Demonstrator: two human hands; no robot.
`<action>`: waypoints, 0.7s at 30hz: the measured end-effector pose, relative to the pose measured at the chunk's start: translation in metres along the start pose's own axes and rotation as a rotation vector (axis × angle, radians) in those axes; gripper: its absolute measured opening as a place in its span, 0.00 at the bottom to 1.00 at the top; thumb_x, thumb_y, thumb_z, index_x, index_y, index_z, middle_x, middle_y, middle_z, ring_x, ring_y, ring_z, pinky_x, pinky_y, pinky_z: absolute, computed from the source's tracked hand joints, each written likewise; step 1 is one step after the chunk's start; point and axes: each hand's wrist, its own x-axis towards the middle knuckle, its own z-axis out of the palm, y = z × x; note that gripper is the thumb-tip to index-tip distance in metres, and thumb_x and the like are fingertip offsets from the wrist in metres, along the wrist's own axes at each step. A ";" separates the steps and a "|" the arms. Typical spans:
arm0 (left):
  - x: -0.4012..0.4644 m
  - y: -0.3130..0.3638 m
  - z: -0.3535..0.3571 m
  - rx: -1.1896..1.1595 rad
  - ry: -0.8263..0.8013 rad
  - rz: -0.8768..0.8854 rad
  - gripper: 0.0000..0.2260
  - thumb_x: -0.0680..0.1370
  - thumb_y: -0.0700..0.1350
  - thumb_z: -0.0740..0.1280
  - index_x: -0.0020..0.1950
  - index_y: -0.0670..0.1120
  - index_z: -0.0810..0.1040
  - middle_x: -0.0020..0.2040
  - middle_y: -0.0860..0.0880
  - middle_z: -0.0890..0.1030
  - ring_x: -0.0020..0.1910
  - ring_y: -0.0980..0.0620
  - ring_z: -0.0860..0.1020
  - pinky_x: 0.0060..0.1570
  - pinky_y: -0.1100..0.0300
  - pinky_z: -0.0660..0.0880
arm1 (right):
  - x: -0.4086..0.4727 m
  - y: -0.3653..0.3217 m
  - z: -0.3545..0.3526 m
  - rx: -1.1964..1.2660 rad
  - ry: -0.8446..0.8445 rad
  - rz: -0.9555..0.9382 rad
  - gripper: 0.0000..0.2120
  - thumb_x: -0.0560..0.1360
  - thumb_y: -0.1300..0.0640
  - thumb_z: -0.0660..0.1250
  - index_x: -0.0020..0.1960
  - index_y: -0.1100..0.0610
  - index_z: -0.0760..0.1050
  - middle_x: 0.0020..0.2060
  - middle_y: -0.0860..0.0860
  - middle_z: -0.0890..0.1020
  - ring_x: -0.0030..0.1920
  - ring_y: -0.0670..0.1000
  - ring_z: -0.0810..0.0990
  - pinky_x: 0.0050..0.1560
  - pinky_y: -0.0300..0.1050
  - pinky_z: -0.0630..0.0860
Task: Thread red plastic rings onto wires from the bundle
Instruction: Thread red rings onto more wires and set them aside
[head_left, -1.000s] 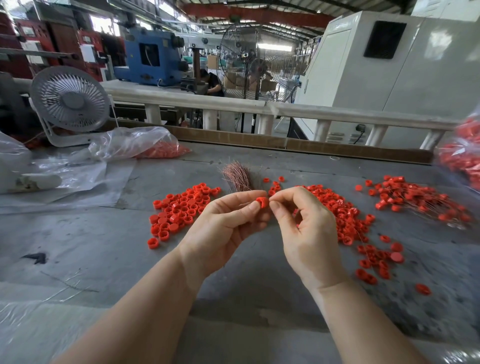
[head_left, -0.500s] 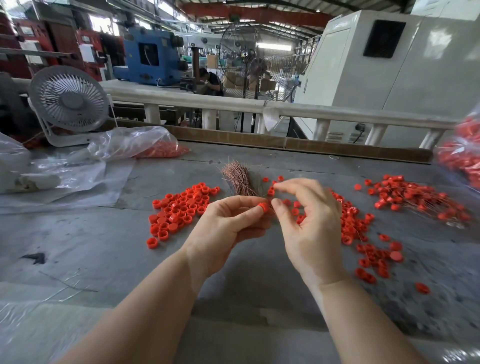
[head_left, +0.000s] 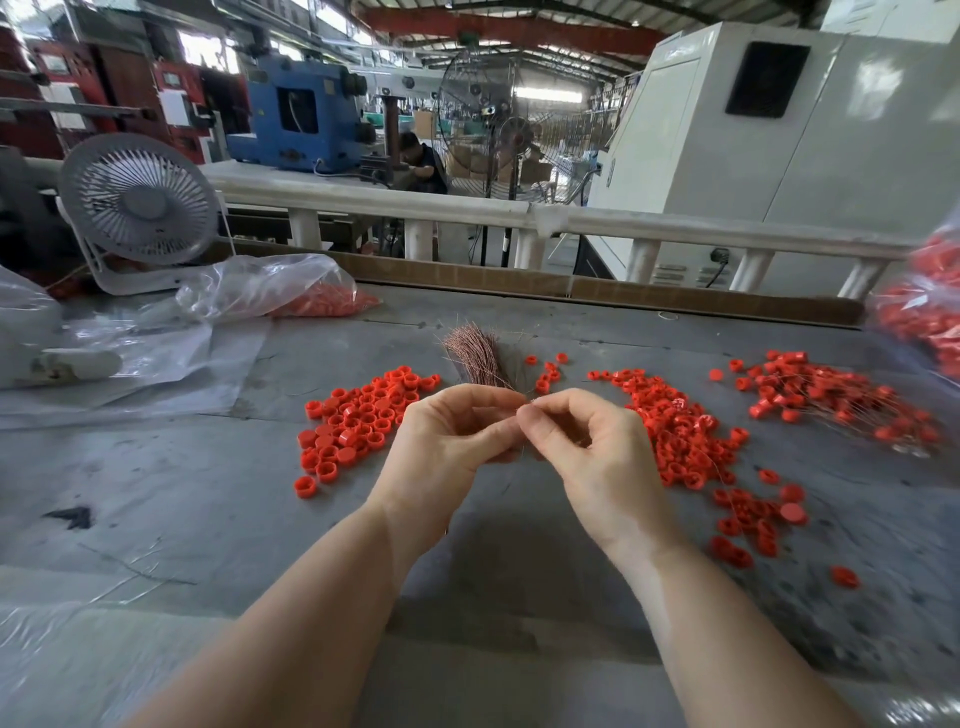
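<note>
Grey table bears red rings; bags.

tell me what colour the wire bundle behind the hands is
Coppery pink thin-wire bundle, head view.

The red ring that sat between the fingertips cannot be seen anymore, and the right hand has come back down so its fingertips meet the left hand again.

Wire bundle taken as landmark. Left of it: bare grey desk is left beyond a loose ring pile. Right of it: passage is crowded by a dense ring pile and threaded rings. Behind it: open strip, bounded by a cardboard edge.
</note>
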 end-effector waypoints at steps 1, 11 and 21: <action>0.000 0.000 0.001 0.027 -0.010 0.011 0.09 0.65 0.43 0.72 0.44 0.44 0.82 0.37 0.46 0.84 0.37 0.54 0.81 0.37 0.65 0.77 | 0.000 0.000 -0.001 0.033 0.002 0.011 0.06 0.73 0.57 0.69 0.37 0.51 0.80 0.28 0.42 0.80 0.31 0.38 0.76 0.36 0.30 0.70; -0.002 0.003 0.002 0.176 -0.021 0.049 0.08 0.70 0.35 0.72 0.43 0.48 0.84 0.39 0.48 0.84 0.37 0.53 0.76 0.34 0.65 0.74 | 0.003 0.002 -0.002 0.208 0.000 0.210 0.12 0.75 0.56 0.65 0.34 0.53 0.79 0.27 0.46 0.79 0.29 0.42 0.75 0.28 0.33 0.69; -0.002 0.003 0.002 0.302 -0.020 0.095 0.09 0.69 0.36 0.73 0.44 0.50 0.83 0.39 0.47 0.82 0.33 0.56 0.74 0.31 0.64 0.74 | 0.003 -0.001 -0.002 0.334 -0.074 0.336 0.14 0.75 0.53 0.66 0.32 0.54 0.79 0.27 0.50 0.79 0.30 0.45 0.77 0.26 0.36 0.70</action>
